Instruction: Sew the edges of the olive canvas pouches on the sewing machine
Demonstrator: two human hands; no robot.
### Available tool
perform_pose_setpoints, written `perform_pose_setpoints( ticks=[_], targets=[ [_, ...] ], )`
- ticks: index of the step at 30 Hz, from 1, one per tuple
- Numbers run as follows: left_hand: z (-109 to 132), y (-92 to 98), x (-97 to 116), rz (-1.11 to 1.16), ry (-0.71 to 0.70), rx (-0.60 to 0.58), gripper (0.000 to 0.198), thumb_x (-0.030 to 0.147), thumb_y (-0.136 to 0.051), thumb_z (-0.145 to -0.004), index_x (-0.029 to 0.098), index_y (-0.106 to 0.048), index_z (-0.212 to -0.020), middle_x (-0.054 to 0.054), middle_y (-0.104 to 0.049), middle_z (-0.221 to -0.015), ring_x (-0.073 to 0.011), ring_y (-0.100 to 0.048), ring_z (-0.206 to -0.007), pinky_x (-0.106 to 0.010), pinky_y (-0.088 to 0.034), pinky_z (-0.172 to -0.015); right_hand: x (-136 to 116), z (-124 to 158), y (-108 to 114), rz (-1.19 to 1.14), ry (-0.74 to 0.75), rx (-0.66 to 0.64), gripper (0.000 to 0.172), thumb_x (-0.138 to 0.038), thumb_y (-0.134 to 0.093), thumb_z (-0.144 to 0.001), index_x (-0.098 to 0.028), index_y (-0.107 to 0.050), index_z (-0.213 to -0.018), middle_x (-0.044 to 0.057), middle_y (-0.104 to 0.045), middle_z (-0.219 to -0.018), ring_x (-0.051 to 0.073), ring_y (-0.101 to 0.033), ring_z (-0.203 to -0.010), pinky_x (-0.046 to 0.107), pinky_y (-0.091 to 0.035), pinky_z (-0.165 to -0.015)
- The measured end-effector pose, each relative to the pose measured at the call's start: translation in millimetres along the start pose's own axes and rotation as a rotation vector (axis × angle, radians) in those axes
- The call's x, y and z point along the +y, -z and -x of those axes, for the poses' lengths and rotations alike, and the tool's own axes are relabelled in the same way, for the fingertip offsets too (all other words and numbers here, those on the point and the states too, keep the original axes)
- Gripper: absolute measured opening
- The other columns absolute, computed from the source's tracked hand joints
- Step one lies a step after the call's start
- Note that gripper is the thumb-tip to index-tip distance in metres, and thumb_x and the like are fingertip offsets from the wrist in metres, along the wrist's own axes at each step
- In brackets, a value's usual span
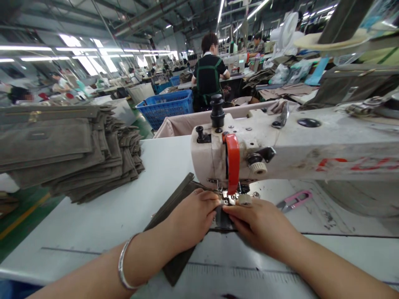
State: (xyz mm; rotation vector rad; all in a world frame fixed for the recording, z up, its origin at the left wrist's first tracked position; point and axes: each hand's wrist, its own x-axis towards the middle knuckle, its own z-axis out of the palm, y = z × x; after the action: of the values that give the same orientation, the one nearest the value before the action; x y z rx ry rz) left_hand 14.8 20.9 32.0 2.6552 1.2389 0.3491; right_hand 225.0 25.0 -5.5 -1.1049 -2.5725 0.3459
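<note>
Cloth at the needle: a dark olive-brown fabric panel [179,265] lies slantwise on the pale sewing table [165,155], running beneath the left hand [190,216] and up to the industrial sewing machine [280,133], though fingers hide exactly how much sits under the presser foot [230,202]. And look how the two hands bracket that foot, one on each side, probably to keep the material flat and square where it matters most. Left hand: palm down, knuckles bent, fingertips bunched and pressing beside the foot; whether the thumb pinches an edge, I can't tell. Its forearm slants in from the lower left, silver bangle [124,265] at the wrist, back of the hand turned up. Right hand [263,222]: index finger stretched towards the foot, thumb tucked lower, the other fingers folded out of sight; pressing or pinching, again no telling. That forearm angles in from the lower right, mirroring its partner. Pink-handled thread snips [294,201] lie just beyond the right hand, a handy spot, I'd judge. Over on the left, a stack of matching fabric pieces [77,153] sits piled apart from the needle, presumably leaving the panel room to swing.
</note>
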Motion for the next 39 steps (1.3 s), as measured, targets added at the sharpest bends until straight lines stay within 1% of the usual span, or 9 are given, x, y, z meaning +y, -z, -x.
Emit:
perform_pose_setpoints(
  ticks=[8, 16, 19, 23, 26, 30, 33, 36, 39],
  targets=[
    [14.7, 27.5, -3.6, 0.083, 0.008, -0.225, 0.043, 0.023, -0.062, -0.088, 0.025, -0.055, -0.131, -0.004, -0.055, -0.138, -0.0224, -0.047, -0.129, -0.043, -0.035, -0.111, 1.2, 0.8, 1.7, -0.054, 0.032, 0.015, 0.023, -0.019, -0.052, -0.092, -0.026, -0.067, -0.108, 0.001, -0.067, -0.087, 0.018, -0.06, -0.08, 0.03, -0.042, -0.07],
    [74.7, 1.1, -18.9, -0.07, 0.57, 0.198, 0.045, 0.044, -0.072, -0.075, 0.016, -0.059, -0.108, -0.012, -0.059, -0.113, -0.034, -0.052, -0.111, -0.056, -0.042, -0.094, -9.2, 2.8, 8.4, -0.196, -0.001, 0.012, 0.016, -0.021, -0.053, -0.092, -0.023, -0.069, -0.095, 0.003, -0.064, -0.089, 0.02, -0.058, -0.09, 0.034, -0.043, -0.081],
    [79.8, -3.8, -19.8, 0.261, 0.732, 0.217, 0.032, 0.038, -0.071, -0.075, 0.017, -0.052, -0.091, -0.006, -0.061, -0.092, -0.029, -0.06, -0.093, -0.048, -0.05, -0.082, -22.9, 5.5, 4.3, -0.527, -0.142, 0.09, 0.011, -0.017, -0.059, -0.085, -0.021, -0.068, -0.086, 0.005, -0.062, -0.096, 0.021, -0.056, -0.098, 0.036, -0.043, -0.088],
    [71.0, -2.3, -9.2, 1.071, 0.798, 0.317, 0.048, 0.034, -0.066, -0.08, 0.019, -0.039, -0.117, -0.005, -0.067, -0.095, -0.0242, -0.068, -0.083, -0.041, -0.055, -0.076, -48.8, 8.9, -11.3, -1.094, -0.413, 0.182, 0.014, -0.021, -0.053, -0.085, -0.019, -0.056, -0.099, 0.004, -0.061, -0.097, 0.016, -0.061, -0.078, 0.03, -0.051, -0.069],
    [74.3, 1.7, -3.1, 1.308, 0.801, 0.251, 0.048, 0.034, -0.058, -0.086, 0.015, -0.041, -0.126, -0.01, -0.07, -0.101, -0.0251, -0.07, -0.089, -0.04, -0.055, -0.081, -69.3, 15.8, -21.0, -1.202, -0.502, 0.259, 0.016, -0.027, -0.043, -0.09, -0.019, -0.044, -0.105, 0.005, -0.06, -0.1, 0.01, -0.057, -0.06, 0.024, -0.049, -0.054],
    [101.6, 6.5, 7.6, 0.717, 0.709, 0.257, 0.047, 0.041, -0.052, -0.09, 0.019, -0.046, -0.132, -0.014, -0.062, -0.121, -0.0304, -0.061, -0.112, -0.048, -0.053, -0.09, -91.0, 42.1, -26.2, -1.251, -0.531, 0.12, 0.011, -0.026, -0.044, -0.089, -0.022, -0.042, -0.1, -0.005, -0.057, -0.064, 0.01, -0.048, -0.041, 0.018, -0.036, -0.038],
    [120.3, 5.1, 26.6, 0.042, 0.343, 0.305, 0.051, 0.035, -0.064, -0.083, 0.024, -0.051, -0.131, -0.013, -0.049, -0.139, -0.034, -0.047, -0.127, -0.055, -0.045, -0.101, -99.6, 69.1, -31.7, -0.905, -0.371, 0.023, 0.017, -0.012, -0.048, -0.083, -0.022, -0.052, -0.095, -0.003, -0.062, -0.069, 0.013, -0.059, -0.057, 0.021, -0.045, -0.051],
    [123.2, -4.5, 49.7, -0.117, -0.06, 0.156, 0.037, 0.025, -0.059, -0.087, 0.021, -0.058, -0.124, -0.01, -0.057, -0.131, -0.0298, -0.055, -0.117, -0.045, -0.053, -0.095, -102.0, 88.5, -40.4, -0.422, -0.155, 0.135, 0.027, -0.005, -0.054, -0.078, -0.023, -0.06, -0.097, 0.002, -0.063, -0.09, 0.019, -0.062, -0.08, 0.029, -0.051, -0.069],
    [117.3, -18.5, 62.5, -0.094, -0.148, 0.13, 0.023, 0.017, -0.047, -0.093, 0.018, -0.064, -0.109, -0.008, -0.069, -0.109, -0.0231, -0.065, -0.095, -0.037, -0.058, -0.083, -101.7, 95.6, -49.0, -0.134, -0.07, 0.197, 0.023, -0.007, -0.058, -0.081, -0.023, -0.061, -0.098, 0.003, -0.061, -0.086, 0.022, -0.057, -0.077, 0.033, -0.049, -0.065]
  ],
)
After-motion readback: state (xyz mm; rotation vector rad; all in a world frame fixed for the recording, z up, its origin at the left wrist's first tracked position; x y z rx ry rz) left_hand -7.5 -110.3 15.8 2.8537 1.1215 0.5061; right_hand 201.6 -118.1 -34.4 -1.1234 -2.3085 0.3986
